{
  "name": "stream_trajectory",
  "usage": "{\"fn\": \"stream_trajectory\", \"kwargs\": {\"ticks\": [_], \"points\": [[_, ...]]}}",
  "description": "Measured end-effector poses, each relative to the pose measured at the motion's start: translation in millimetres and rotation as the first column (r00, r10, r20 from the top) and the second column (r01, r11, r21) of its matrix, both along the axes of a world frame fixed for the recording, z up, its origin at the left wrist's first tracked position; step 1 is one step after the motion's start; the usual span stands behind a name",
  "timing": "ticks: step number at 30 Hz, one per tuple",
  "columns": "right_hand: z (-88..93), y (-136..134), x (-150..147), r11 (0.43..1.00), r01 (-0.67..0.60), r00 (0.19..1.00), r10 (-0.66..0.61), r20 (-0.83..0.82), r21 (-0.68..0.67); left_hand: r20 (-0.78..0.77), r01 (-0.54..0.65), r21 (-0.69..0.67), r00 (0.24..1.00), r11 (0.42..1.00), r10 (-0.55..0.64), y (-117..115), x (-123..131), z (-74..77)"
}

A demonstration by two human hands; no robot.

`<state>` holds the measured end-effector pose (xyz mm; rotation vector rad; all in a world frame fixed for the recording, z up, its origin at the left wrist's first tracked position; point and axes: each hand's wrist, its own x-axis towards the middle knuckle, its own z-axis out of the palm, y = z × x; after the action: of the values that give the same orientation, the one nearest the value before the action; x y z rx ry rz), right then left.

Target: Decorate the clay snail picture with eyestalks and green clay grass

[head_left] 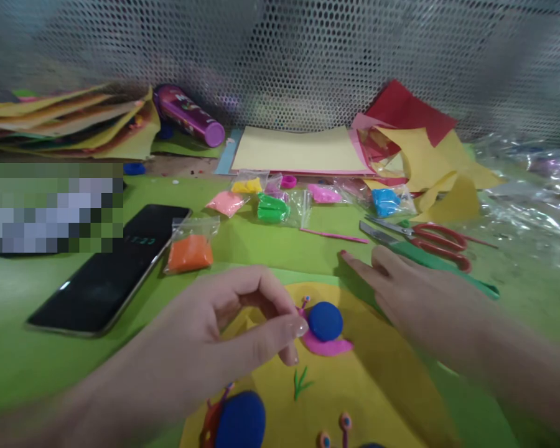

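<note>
The left hand (224,323) has thumb and finger drawn close together beside the snail (325,325), which lies on yellow paper (350,386) (whether they pinch anything, I cannot tell). The right hand (404,289) extends one finger near the pink stick (335,236), its grip hidden.

snail (326,330): smooth, matt, clay-like | phone (114,270): glossy, glass-like | bag (190,252): clear, shiny plastic | scissors (415,231): metal, smooth plastic | sheet (296,149): matt paper | tube (189,118): glossy | mesh (298,62): perforated, metallic sheen
</note>
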<state>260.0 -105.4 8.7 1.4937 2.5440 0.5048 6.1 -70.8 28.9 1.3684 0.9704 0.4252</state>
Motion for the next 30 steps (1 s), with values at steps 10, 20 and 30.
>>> {"fn": "stream_trajectory", "kwargs": {"ticks": [10, 20, 30], "points": [[3.1, -13, -6, 0.994, 0.003, 0.986, -0.022, 0.167, 0.113, 0.167, -0.004, -0.166, 0.985, 0.986, 0.032, -2, -2, 0.2], [3.8, -7, -13, 0.995, 0.013, 0.985, -0.03, 0.17, 0.101, 0.198, 0.03, -0.229, 0.98, 0.973, 0.016, -2, -3, -5.1], [15.3, -14, 6, 0.995, -0.001, 0.993, -0.011, 0.116, 0.096, 0.144, 0.012, -0.246, 0.989, 0.969, 0.025, -2, -2, 0.5]]}}
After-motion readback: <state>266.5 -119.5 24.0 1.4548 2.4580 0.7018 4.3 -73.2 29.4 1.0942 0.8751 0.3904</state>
